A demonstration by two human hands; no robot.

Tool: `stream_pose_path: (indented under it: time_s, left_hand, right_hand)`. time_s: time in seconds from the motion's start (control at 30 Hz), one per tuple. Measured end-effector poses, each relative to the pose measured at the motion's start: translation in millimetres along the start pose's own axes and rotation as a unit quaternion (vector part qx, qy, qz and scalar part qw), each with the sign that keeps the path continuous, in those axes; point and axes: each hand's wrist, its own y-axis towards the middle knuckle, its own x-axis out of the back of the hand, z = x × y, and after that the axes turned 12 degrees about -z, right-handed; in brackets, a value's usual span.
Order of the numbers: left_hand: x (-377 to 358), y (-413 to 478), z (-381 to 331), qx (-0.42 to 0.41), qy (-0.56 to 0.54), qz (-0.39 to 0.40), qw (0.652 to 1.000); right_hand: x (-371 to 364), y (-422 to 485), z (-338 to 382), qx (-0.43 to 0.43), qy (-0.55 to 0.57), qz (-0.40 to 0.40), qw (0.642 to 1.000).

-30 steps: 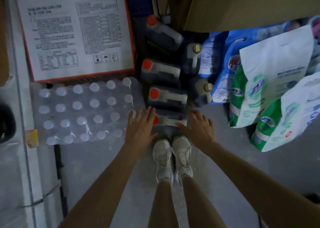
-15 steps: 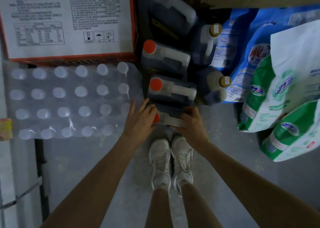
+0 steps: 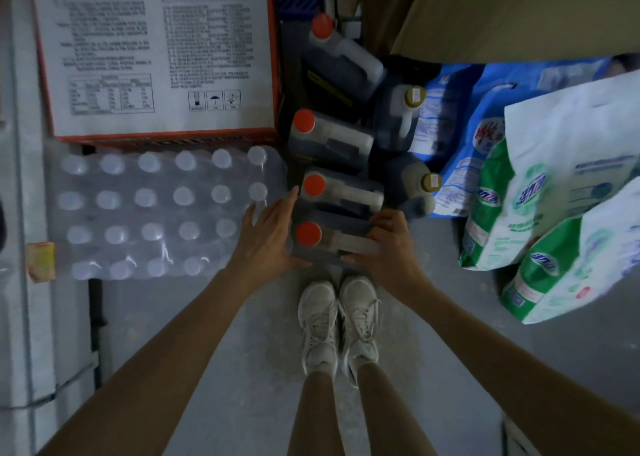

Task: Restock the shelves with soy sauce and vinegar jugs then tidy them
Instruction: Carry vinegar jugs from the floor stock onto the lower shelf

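carton [image 3: 156,50]: big printed box, upper left of the frame, orange edge

water pack [image 3: 162,210]: shrink-wrapped bottles just below the carton, on the floor [image 3: 214,386]. Its right edge is right beside the jugs.

left hand [image 3: 266,237]: fingers pretty much straight, flat against the left side of the nearest jug. The thumb is tucked along the near edge, so it's bracing rather than gripping.

nearest jug [image 3: 332,244]: dark one with a red cap, centre of the frame, just above the shoes [image 3: 339,324]. It sits between both hands at the front of the row.

red-cap jugs [image 3: 341,192]: three more lined up behind it, running toward the top of the frame

right hand [image 3: 388,244]: fingers curled over the jug's right end by the handle, so that one's actually grasping it

yellow-cap jugs [image 3: 415,185]: two darker ones to the right of the row

detergent bags [image 3: 554,178]: blue and green-white ones piled on the right side, leaning on each other

step: looks like the pick-up stage of restocking, with the first jug taken from the floor stock and no shelf in sight yet

next move: probably needs a firmer hold from the left hand, maybe under the base, then a straight lift. These look heavy and it's a tight fit beside the water pack and the jug behind.
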Motion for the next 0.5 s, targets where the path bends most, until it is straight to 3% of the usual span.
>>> stream_pose_path:
  time_s: [0.27,0.5]
  left_hand:
    - [77,3,-20,0.004,-0.140,0.085,0.987]
    - [173,-2,-43,0.059,-0.198,0.046,0.977]
  right_hand:
    - [67,-8,75,0.077,0.033,-0.042,0.996]
    - [138,6,166,0.120,0.065,-0.063,0.989]
